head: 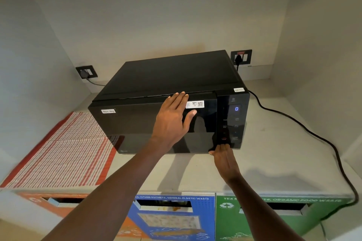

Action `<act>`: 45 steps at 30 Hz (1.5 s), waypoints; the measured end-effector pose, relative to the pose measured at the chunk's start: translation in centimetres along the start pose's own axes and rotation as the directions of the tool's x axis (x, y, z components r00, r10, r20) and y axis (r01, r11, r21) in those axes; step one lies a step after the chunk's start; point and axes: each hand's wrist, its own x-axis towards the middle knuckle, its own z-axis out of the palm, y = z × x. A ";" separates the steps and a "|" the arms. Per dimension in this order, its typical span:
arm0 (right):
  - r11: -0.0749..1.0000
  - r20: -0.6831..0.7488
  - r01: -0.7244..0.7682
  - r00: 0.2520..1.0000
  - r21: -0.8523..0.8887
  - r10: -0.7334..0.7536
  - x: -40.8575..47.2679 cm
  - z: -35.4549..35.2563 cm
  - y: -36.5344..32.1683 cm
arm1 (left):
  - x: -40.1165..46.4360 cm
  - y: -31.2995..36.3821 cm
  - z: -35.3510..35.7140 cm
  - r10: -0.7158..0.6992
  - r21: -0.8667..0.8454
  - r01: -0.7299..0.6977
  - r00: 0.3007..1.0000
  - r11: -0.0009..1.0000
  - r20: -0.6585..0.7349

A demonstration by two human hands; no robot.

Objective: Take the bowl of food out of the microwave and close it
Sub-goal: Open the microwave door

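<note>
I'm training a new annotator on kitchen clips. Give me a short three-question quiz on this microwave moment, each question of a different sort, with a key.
1. True or false: the microwave door is swung wide open.
2. Which hand lies flat on the door? A) left hand B) right hand
3. Fill in: the display shows the digit ___.

Key: 1 false, the door looks shut; no bowl shows. 2 A; the right hand's fingertips touch the bottom of the control panel. 3 0.
</note>
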 end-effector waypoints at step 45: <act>0.714 0.101 -0.160 0.987 0.682 0.124 -18.7 -6.3 -12.4 | -15.6 -4.2 -12.0 0.065 -0.553 -0.070 0.997 0.831 -0.027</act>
